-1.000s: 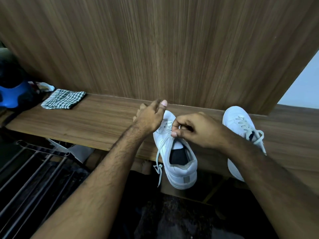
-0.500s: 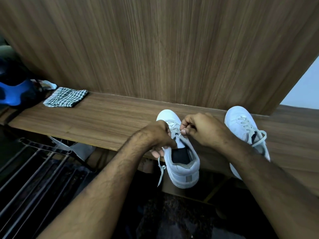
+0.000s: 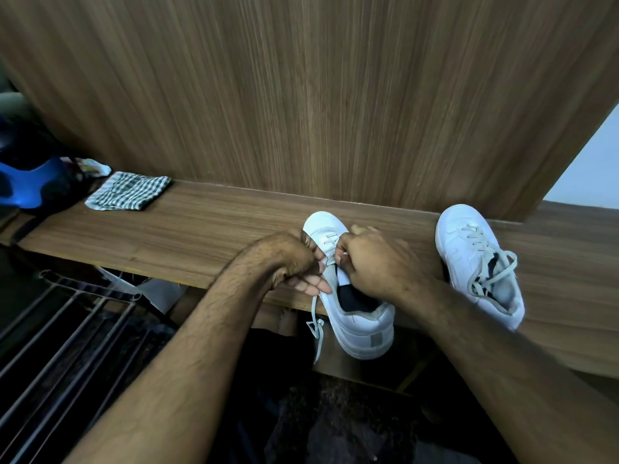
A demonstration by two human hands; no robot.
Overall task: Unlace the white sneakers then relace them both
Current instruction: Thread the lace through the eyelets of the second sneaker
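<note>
Two white sneakers stand on a wooden shelf [image 3: 207, 236], toes toward the back panel. The left sneaker [image 3: 360, 324] hangs its heel over the shelf's front edge, and its lace [image 3: 316, 324] dangles down its left side. My left hand [image 3: 291, 259] grips the left side of this shoe at the eyelets, fingers curled on the lace. My right hand [image 3: 375, 259] pinches the lace over the tongue. The right sneaker [image 3: 469, 252] stands apart to the right, laced, with loose loops near its opening.
A folded checked cloth [image 3: 129, 195] lies on the shelf at the left, beside a blue and black object [image 3: 28, 185]. A metal rack [image 3: 63, 316] sits below left. A tall wooden panel [image 3: 301, 95] rises right behind the shoes.
My left hand dropped from above the sneaker's toe to its left side and closed on the lace. My right hand shifted slightly up along the tongue. The view moved a little.
</note>
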